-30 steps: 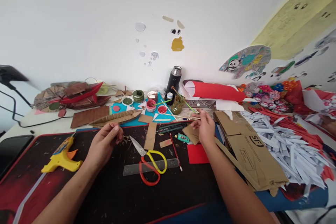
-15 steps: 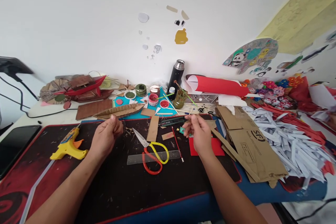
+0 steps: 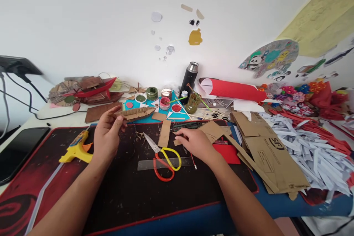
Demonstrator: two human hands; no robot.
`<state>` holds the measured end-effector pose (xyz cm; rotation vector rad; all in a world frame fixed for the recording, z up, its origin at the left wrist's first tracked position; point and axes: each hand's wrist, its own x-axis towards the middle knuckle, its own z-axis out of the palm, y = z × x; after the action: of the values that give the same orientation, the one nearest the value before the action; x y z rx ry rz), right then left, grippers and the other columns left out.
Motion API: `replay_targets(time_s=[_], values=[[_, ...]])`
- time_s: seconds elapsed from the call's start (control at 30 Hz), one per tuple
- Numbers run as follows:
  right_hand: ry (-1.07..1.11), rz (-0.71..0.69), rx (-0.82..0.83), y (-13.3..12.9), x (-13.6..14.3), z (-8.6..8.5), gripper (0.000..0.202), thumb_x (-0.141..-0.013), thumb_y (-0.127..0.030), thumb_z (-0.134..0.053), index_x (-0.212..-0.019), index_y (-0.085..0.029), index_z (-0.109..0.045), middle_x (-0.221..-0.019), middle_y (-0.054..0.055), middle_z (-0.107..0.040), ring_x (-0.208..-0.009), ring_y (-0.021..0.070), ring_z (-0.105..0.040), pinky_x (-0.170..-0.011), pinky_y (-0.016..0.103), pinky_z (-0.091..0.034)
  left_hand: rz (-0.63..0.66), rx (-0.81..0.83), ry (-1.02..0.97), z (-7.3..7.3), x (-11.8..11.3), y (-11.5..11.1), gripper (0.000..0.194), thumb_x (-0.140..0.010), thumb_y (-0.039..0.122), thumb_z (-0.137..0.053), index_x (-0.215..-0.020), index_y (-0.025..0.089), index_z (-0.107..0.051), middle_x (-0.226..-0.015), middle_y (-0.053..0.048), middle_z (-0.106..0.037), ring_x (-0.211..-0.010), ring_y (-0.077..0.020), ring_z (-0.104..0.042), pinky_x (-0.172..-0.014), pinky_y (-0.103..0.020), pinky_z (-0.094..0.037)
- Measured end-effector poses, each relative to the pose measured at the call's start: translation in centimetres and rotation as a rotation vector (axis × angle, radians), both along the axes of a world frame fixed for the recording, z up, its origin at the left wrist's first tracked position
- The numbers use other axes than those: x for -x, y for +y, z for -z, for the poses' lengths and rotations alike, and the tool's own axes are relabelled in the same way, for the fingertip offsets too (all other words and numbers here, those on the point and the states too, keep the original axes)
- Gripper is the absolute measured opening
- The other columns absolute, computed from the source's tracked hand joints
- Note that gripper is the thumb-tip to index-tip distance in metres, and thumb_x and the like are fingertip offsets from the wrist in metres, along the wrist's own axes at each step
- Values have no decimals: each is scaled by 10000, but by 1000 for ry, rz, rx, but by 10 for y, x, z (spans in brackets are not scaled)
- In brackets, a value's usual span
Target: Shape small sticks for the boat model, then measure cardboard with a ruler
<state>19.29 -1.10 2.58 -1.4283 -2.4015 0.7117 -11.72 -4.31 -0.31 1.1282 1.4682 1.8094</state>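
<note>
My left hand [image 3: 108, 135] is raised over the left of the mat, fingers loosely curled and apart. No held thing shows in it. Behind its fingertips lies a boat-shaped corrugated cardboard piece [image 3: 139, 113]. My right hand [image 3: 197, 143] reaches inward, its thumb and forefinger a little apart over a small cardboard scrap [image 3: 176, 142]. Its palm covers most of a red pencil [image 3: 194, 161]. Between the hands lie a cardboard strip [image 3: 164, 133] and scissors [image 3: 163, 158] with red and yellow handles, which rest across a clear ruler [image 3: 145, 165].
A yellow glue gun [image 3: 76, 149] and a phone [image 3: 20, 153] lie left. Paint pots [image 3: 152, 93], a black flask [image 3: 189, 77] and a red paper roll [image 3: 238, 90] line the back. Flattened cardboard [image 3: 272, 155] and white paper strips [image 3: 312, 155] sit right.
My right hand has moved left and turned inward, uncovering cardboard behind it and coming over the small scrap. My left hand's fingers have loosened from a closed shape. The view has shifted slightly.
</note>
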Motion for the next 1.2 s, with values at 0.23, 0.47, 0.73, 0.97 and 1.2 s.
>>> replay_targets(time_s=[0.23,0.47,0.73,0.97,1.2], values=[[-343,-92,-10,-9,4,-1,262,-1053,-309,-674,-1282,-227,-772,-1161,104,-849,-1086,313,-794,-905,360,-535,51,81,73,-6,-7,-5,357,-935,405,-711,-1237,214,-701,-835,7,-663,-673,-153,-588,-615,-285,-470],[-332,-78,4,-11,10,9,191,-1043,-286,-675,-1208,-230,-752,-1120,99,-849,-1028,294,-799,-830,327,-510,104,138,172,-15,-15,-12,363,-955,447,-672,-1215,195,-697,-834,-7,-652,-683,-166,-575,-668,-298,-483],[195,34,92,-12,17,11,221,-1016,-385,-663,-1151,-236,-757,-783,26,-778,-722,221,-726,-655,295,-447,165,171,190,-14,-23,-16,406,-952,503,-672,-1223,204,-718,-833,-12,-661,-693,-184,-594,-682,-306,-495],[901,99,576,-4,43,0,446,-911,-588,-737,-1116,-194,-700,-583,-53,-649,-391,101,-483,-409,218,-337,441,249,205,-11,-49,-24,422,-935,578,-692,-1161,225,-745,-885,-46,-707,-782,-225,-639,-714,-325,-529],[1162,120,785,-4,73,1,502,-833,-621,-828,-1080,-198,-720,-522,-67,-619,-345,77,-429,-362,193,-276,760,271,-17,-17,-61,-25,515,-924,729,-656,-949,216,-680,-731,6,-594,-625,-155,-508,-610,-287,-463]])
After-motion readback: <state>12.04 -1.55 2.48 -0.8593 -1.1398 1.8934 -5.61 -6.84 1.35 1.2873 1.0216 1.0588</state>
